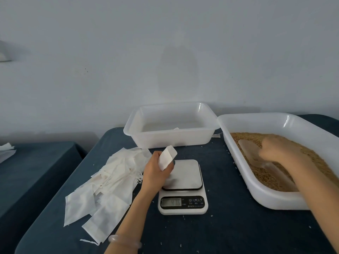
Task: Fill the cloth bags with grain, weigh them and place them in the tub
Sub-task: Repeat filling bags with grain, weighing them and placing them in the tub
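Observation:
My left hand (156, 171) holds a small white cloth bag (167, 157) upright above the left edge of the white kitchen scale (183, 182). The scale's display shows digits. My right hand (278, 149) reaches into the white tub of brown grain (264, 197) on the right and grips a translucent plastic scoop (251, 150) lying in the grain (266, 176). A second white tub (170, 138) stands behind the scale, with a scrap of white cloth showing inside near its front wall.
A loose pile of flat white cloth bags (110, 180) lies left of the scale on the dark blue tablecloth (229, 226). Scattered grains dot the cloth. Another covered table (33, 162) stands at the left across a gap. A plain wall is behind.

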A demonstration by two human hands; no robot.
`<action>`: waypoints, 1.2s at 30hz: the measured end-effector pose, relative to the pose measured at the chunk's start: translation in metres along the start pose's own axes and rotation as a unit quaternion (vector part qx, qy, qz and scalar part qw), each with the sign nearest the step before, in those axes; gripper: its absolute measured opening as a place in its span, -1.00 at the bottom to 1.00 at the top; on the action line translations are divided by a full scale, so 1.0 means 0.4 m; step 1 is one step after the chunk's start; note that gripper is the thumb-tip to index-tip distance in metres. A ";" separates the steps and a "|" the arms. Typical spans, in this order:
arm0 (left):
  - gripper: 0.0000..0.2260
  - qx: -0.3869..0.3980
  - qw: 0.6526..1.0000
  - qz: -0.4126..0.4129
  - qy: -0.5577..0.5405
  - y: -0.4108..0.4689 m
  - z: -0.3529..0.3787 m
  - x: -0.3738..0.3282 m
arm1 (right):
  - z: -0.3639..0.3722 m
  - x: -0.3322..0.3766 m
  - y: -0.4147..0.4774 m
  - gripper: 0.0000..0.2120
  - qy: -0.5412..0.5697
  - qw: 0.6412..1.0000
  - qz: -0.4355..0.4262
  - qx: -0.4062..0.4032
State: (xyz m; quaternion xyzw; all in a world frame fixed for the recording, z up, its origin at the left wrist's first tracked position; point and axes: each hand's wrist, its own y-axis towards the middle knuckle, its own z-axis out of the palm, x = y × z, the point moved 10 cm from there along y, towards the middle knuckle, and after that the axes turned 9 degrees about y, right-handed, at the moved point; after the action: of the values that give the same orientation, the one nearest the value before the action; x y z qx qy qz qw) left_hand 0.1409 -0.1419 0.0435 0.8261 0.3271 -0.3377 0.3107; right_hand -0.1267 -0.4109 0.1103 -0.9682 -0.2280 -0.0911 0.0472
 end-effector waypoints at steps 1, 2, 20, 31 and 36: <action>-0.76 -0.003 1.000 -0.003 -0.002 0.001 0.000 0.002 | 0.022 -0.022 0.004 -0.86 -0.019 0.999 0.013 0.036; -0.76 -0.007 1.000 -0.006 -0.005 0.002 -0.001 0.005 | 0.045 -0.036 0.006 -0.88 -0.026 0.997 0.020 0.067; -0.73 -0.021 0.999 -0.022 -0.031 -0.008 0.004 0.036 | 0.014 -0.073 0.051 -0.68 0.145 0.987 0.066 -0.034; -0.75 -0.028 0.999 -0.024 -0.037 -0.012 -0.003 0.034 | 0.136 0.019 0.040 -0.53 0.135 0.980 -0.016 0.144; -0.75 -0.022 0.998 -0.027 -0.048 -0.015 -0.003 0.033 | 0.108 -0.049 0.056 -0.61 0.226 0.965 0.078 0.112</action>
State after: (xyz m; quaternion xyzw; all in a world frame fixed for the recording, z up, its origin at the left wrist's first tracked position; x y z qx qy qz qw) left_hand 0.1442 -0.1333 0.0324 0.7926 0.3414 -0.3782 0.3350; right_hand -0.1271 -0.4337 0.0632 -0.9258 -0.1439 -0.2776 0.2124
